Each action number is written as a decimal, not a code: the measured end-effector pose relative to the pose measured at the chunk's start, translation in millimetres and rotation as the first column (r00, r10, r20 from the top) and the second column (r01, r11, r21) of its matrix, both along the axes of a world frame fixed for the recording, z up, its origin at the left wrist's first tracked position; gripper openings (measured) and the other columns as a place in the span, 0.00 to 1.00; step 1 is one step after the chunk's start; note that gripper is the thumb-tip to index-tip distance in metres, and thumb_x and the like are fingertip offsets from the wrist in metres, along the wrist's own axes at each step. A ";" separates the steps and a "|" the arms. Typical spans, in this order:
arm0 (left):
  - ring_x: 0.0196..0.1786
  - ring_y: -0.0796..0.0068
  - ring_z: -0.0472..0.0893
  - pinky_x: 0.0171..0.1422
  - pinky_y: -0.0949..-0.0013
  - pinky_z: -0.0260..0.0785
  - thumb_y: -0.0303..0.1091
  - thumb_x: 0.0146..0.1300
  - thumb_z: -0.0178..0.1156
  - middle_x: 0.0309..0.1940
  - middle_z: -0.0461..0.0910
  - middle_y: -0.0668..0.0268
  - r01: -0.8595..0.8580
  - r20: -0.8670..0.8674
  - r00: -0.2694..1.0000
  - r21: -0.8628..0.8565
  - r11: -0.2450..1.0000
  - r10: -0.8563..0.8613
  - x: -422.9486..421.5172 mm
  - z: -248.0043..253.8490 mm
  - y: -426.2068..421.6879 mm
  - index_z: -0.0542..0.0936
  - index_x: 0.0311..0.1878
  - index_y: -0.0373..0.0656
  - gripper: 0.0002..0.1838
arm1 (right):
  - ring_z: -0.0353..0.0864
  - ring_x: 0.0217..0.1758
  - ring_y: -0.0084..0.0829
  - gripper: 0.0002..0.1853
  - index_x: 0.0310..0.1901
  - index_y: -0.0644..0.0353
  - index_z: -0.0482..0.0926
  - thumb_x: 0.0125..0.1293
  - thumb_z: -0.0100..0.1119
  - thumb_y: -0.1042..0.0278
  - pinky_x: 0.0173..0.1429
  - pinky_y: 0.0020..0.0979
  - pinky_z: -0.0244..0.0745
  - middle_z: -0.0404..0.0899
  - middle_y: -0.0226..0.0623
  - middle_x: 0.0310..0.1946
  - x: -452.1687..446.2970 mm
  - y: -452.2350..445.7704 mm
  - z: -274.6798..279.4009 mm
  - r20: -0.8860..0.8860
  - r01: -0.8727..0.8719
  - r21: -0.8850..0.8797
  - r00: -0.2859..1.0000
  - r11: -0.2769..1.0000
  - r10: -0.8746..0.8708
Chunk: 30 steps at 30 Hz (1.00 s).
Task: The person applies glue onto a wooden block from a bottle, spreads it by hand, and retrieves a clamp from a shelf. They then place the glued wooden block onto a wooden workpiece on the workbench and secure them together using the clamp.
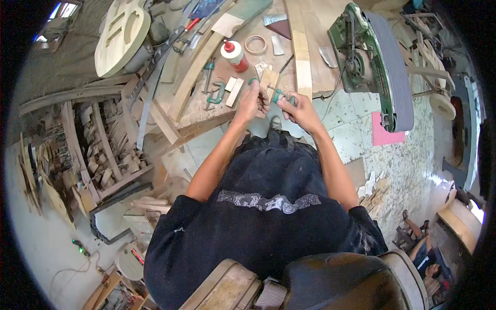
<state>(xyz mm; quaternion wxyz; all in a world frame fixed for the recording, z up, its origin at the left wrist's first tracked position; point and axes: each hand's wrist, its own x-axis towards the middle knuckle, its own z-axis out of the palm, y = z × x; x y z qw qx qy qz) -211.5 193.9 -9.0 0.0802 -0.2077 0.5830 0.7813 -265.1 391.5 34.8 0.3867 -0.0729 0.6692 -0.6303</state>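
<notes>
My right hand [301,114] is closed on a small green C-clamp [277,96], its screw bar pointing toward a small wooden block [268,80]. Facing it, my left hand [249,103] has its thumb up and fingers curled. A green piece [252,81] shows at the left thumb tip; whether that hand grips it I cannot tell, and the palm is hidden. Just left of it on the bench lie two pale wood strips [234,92] and another green C-clamp [216,94]. A further clamp [208,70] lies behind that one.
On the bench [199,111] are a glue bottle [235,56] with a red cap, a tape roll [256,45] and long wood strips [299,46]. A belt sander [374,67] stands at right. A guitar body [121,36] is upper left. Another person [426,258] is at lower right.
</notes>
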 end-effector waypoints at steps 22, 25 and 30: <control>0.40 0.70 0.84 0.41 0.67 0.80 0.41 0.78 0.54 0.44 0.83 0.60 -0.802 0.282 0.580 0.034 0.596 0.764 80.9 -115.4 -127.5 0.76 0.57 0.35 0.17 | 0.76 0.21 0.21 0.24 0.56 0.66 0.80 0.69 0.65 0.53 0.24 0.26 0.71 0.83 0.35 0.26 3.1 -46.5 -63.9 -0.007 -0.365 0.252 0.925 0.896 0.379; 0.39 0.70 0.83 0.41 0.67 0.79 0.41 0.77 0.55 0.45 0.83 0.60 -0.841 0.303 0.528 0.059 0.537 0.793 61.0 -124.7 -150.6 0.76 0.58 0.35 0.18 | 0.76 0.21 0.20 0.23 0.54 0.67 0.81 0.70 0.65 0.54 0.24 0.25 0.71 0.84 0.34 0.26 -2.2 -33.1 -63.9 -0.006 -0.329 0.262 0.940 0.907 0.342; 0.42 0.66 0.82 0.47 0.65 0.76 0.42 0.71 0.61 0.45 0.84 0.59 -0.786 0.298 0.457 -0.306 0.537 0.838 52.9 -150.3 -157.2 0.77 0.58 0.38 0.20 | 0.77 0.23 0.20 0.22 0.51 0.69 0.81 0.70 0.65 0.53 0.26 0.24 0.73 0.84 0.35 0.28 -5.4 -16.5 -79.7 0.052 -0.279 0.285 0.960 0.917 0.275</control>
